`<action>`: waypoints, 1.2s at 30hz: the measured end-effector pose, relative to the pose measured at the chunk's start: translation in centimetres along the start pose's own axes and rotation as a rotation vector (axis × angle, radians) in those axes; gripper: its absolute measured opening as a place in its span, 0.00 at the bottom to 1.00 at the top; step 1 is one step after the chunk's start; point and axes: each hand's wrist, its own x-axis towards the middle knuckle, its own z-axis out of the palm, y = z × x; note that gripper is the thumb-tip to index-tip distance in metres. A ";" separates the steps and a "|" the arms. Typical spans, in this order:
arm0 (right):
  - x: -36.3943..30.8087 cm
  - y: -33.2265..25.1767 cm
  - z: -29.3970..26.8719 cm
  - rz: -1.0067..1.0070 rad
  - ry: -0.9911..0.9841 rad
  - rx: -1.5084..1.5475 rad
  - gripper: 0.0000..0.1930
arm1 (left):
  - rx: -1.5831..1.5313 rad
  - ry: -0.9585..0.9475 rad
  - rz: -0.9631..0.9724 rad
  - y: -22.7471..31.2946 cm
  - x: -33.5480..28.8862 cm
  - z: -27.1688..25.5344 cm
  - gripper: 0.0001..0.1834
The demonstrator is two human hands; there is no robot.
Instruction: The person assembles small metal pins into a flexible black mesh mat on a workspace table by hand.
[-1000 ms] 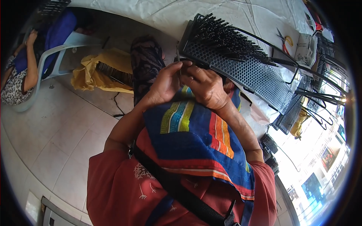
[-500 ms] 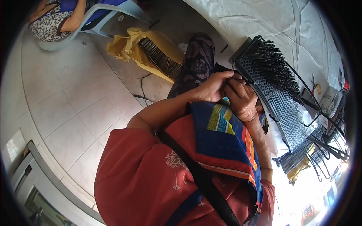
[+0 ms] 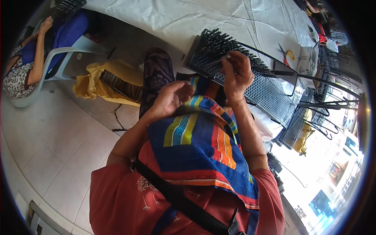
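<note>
My right hand (image 3: 238,76) is raised over a perforated black metal tray (image 3: 254,84), its thumb and fingers pinched on a thin rod (image 3: 213,62) with a light end. Below the hand, many short black sticks (image 3: 223,43) lie massed at the tray's far left end, their tips fanned out. My left hand (image 3: 172,98) is apart from the tray, above my lap, palm partly up and fingers loosely curled; nothing shows in it. A striped, multicoloured cloth (image 3: 203,137) covers my lap and front.
A yellow paper bag (image 3: 88,84) holding thin dark rods lies on the tiled floor at left. Another person (image 3: 35,66) sits in a pale plastic chair. Scissors with orange handles (image 3: 290,55) lie on the white-covered table (image 3: 164,17). Wire racks (image 3: 325,109) stand at right.
My hands, together before at the tray's edge, are now apart. The right has risen over the sticks with a thin rod; the left has drawn back toward my lap. The view has turned rightward.
</note>
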 end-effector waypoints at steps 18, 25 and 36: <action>1.7 0.4 0.2 -0.208 0.019 -0.212 0.10 | -0.010 0.050 0.036 -0.4 -0.6 0.5 0.09; 1.5 -0.2 0.3 -0.482 -0.073 -0.521 0.09 | 0.000 0.036 0.030 -0.3 -0.6 1.3 0.09; -0.5 0.9 -3.4 -0.577 -0.090 -0.588 0.17 | 0.089 0.072 0.008 -0.3 -0.1 1.4 0.09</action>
